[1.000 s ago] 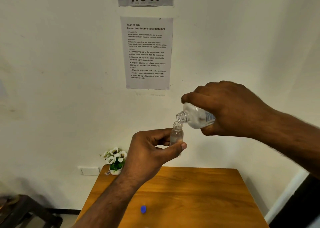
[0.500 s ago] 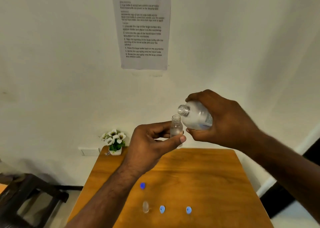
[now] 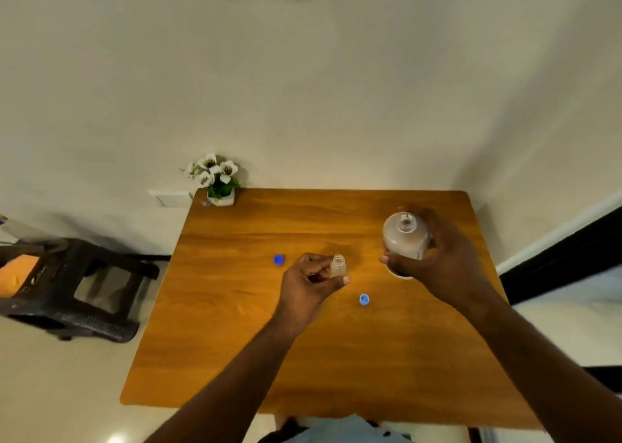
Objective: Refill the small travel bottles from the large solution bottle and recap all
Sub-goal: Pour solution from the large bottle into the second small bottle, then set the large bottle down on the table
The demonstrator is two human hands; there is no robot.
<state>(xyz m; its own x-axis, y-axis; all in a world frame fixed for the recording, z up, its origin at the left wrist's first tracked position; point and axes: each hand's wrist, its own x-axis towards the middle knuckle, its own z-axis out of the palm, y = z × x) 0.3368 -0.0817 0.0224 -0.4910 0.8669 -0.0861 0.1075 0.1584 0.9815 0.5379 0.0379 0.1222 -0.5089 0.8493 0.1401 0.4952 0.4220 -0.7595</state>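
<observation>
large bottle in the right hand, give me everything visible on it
The large solution bottle looks like translucent plastic with a rounded shoulder and a short open neck; no cap is on it. It reads cloudy white, so any liquid level cannot be told. A printed label edge shows low on its side. It stands roughly upright, mouth toward the camera, at the table's right side. The right hand grips it, fingers wrapped round the body, thumb at the front. Whether its base touches the table cannot be told.

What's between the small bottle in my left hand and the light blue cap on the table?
Nothing visible. The light blue cap lies on bare table just right of the left hand holding the uncapped small travel bottle.
</observation>
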